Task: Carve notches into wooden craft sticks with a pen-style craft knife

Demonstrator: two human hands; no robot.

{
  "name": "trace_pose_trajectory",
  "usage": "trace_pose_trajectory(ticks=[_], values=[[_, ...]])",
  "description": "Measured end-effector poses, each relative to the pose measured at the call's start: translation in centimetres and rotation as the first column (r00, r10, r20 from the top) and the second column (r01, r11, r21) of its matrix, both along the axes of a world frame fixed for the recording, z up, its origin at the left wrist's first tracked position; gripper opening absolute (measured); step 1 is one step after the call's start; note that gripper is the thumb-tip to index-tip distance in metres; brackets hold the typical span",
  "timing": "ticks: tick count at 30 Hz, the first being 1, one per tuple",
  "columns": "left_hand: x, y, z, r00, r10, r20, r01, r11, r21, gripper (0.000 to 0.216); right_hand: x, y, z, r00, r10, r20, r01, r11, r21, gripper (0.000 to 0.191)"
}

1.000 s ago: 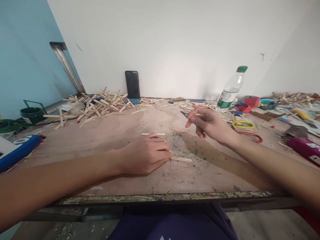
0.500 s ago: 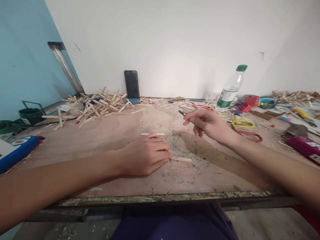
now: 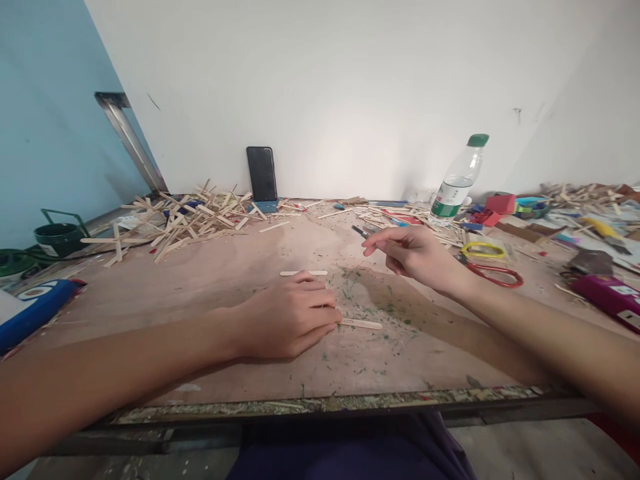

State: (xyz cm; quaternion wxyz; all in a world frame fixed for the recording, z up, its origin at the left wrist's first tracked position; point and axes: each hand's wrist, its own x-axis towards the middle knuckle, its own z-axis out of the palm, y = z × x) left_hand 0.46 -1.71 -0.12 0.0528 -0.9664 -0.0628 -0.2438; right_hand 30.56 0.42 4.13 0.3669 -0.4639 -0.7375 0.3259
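Observation:
My left hand (image 3: 295, 317) lies on the wooden tabletop, its fingers bent over a wooden craft stick (image 3: 365, 325). The stick's right end sticks out past the fingertips, with a small dark marking near them; its left part is hidden under the hand. Just beyond my knuckles lies another craft stick (image 3: 290, 273), partly covered by the fingers. My right hand (image 3: 413, 253) is raised above the table to the right, its fingers pinched around a slim pen (image 3: 359, 231). The pen's dark end points left, away from the stick, and most of its body is hidden by the fingers.
Green shavings (image 3: 395, 313) are scattered right of my left hand. Behind are a pile of craft sticks (image 3: 200, 217), an upright phone (image 3: 262, 175) and a tilted water bottle (image 3: 453, 193). Scissors (image 3: 493, 263) lie near my right wrist. A blue packet (image 3: 40, 307) sits at left.
The view has shifted slightly. My right hand has turned a little, its fingers closing more on the pen; my left hand stays on the stick.

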Motion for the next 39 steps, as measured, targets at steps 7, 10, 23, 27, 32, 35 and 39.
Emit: trace_pose_trajectory(ticks=[7,10,23,27,32,35,39], values=[[-0.1,0.04,0.0,1.0,-0.006,-0.009,0.006,1.0,-0.005,0.027,-0.25,0.11,-0.24,0.999,-0.006,0.041,0.005,1.0,0.011,0.033],[-0.13,0.0,-0.01,1.0,-0.008,-0.008,0.008,1.0,-0.008,0.026,-0.28,0.11,-0.28,0.998,-0.009,0.056,0.009,1.0,0.016,0.031],[-0.11,0.13,-0.08,1.0,-0.011,0.002,0.011,1.0,0.009,0.03,-0.32,0.08,-0.09,0.997,0.011,0.08,-0.013,1.0,0.015,0.029],[-0.06,0.01,-0.06,1.0,0.0,-0.005,0.0,1.0,0.013,0.028,-0.28,0.19,-0.28,0.997,0.016,0.08,-0.017,1.0,0.018,0.03],[-0.04,-0.04,-0.01,1.0,0.006,-0.018,-0.006,1.0,0.007,0.025,-0.2,0.27,-0.35,0.997,0.019,0.078,-0.02,1.0,0.012,0.031],[-0.09,-0.01,-0.03,1.0,0.003,-0.017,-0.003,1.0,0.0,0.027,-0.18,0.32,-0.44,0.996,0.031,0.082,-0.031,1.0,-0.004,0.031],[-0.13,0.06,-0.14,1.0,-0.005,-0.011,0.005,1.0,0.006,0.025,-0.07,0.35,-0.59,0.994,0.037,0.104,-0.036,0.999,-0.015,0.029]])
